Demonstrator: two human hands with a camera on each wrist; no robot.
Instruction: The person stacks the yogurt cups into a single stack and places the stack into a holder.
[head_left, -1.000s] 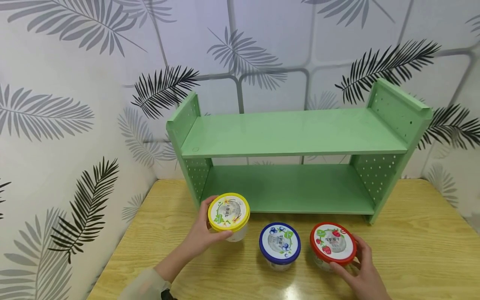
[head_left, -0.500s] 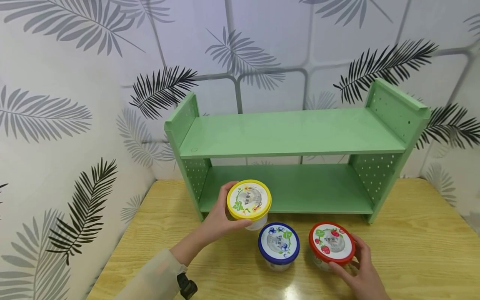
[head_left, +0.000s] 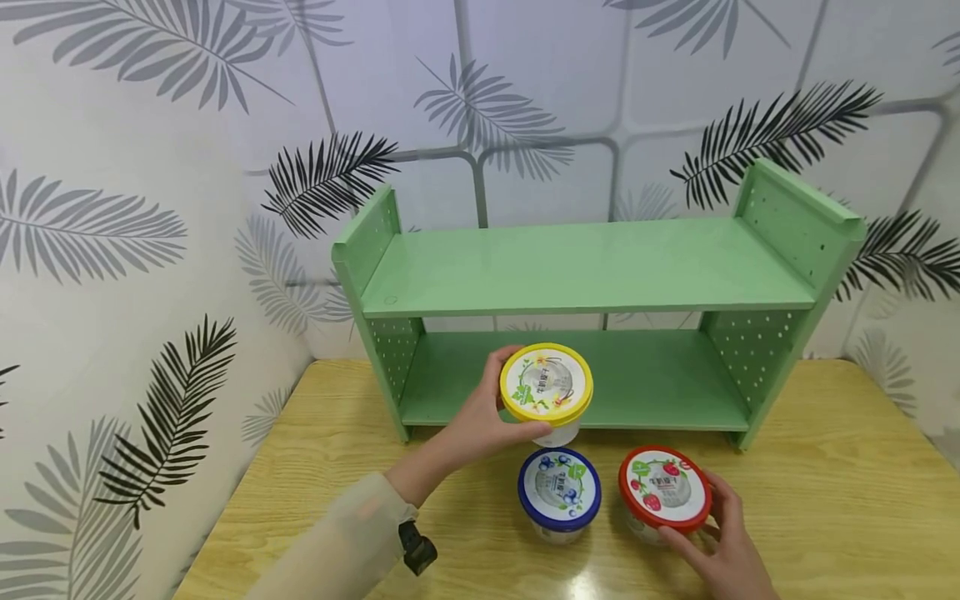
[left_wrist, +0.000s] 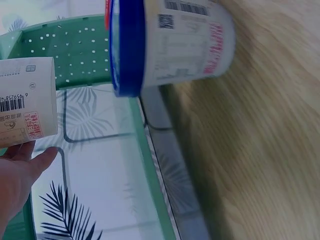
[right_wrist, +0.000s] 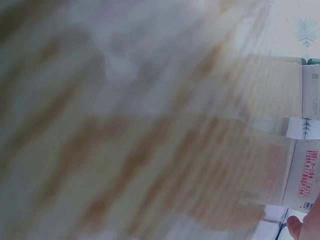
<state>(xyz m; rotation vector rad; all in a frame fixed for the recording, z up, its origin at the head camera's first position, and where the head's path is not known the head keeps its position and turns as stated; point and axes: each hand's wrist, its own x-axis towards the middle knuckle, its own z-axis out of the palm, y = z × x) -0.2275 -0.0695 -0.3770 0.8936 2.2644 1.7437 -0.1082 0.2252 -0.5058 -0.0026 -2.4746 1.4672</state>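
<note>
Left hand (head_left: 480, 421) clamped round yellow-lidded tub (head_left: 546, 383), held clear of the table (head_left: 300, 450), before the lower board of the green shelf (head_left: 592, 267). Shelf stands along table's back edge, between its back corners. Blue-lidded tub (head_left: 558, 492) upright on table, nearer than shelf. Right hand (head_left: 727, 550) grips red-lidded tub (head_left: 666, 490) beside it, toward table's right edge, lids apart.

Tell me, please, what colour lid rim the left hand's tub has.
The lid rim is yellow; the head view shows it best.
</note>
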